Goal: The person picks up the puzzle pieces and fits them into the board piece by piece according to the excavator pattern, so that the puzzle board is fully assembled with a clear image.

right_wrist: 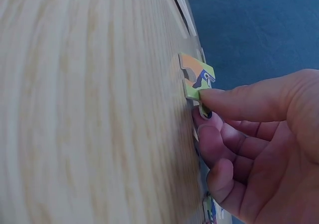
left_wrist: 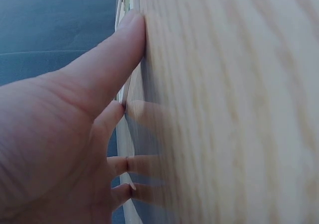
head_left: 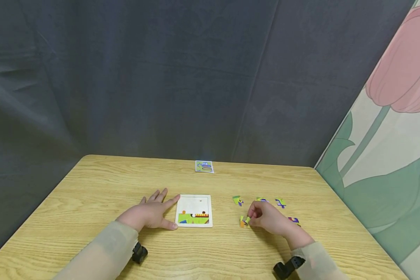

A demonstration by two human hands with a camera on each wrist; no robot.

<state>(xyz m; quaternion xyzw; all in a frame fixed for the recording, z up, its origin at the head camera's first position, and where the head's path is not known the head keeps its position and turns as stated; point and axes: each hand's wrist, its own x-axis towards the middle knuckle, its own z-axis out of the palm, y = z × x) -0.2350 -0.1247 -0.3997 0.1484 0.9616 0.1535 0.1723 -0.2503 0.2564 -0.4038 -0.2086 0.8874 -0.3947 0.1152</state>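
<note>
My right hand (head_left: 266, 218) pinches a green and orange jigsaw puzzle piece (right_wrist: 196, 77) between thumb and fingertips, close over the table to the right of the puzzle frame. In the head view that piece shows just left of the fingertips. The white square puzzle tray (head_left: 194, 195) has a row of joined green pieces (head_left: 196, 220) along its lower edge, while its upper part is bare white. Spread fingers of my left hand (head_left: 153, 213) rest on the table, with the thumb and index fingertip touching the tray's left edge.
Loose puzzle pieces lie around the right hand: one (head_left: 237, 200) left of it, one (head_left: 280, 202) behind it and another (head_left: 294, 221) to its right. A picture card (head_left: 204, 166) with a blue vehicle lies near the table's (head_left: 126, 175) back edge, before a dark curtain (head_left: 168, 85).
</note>
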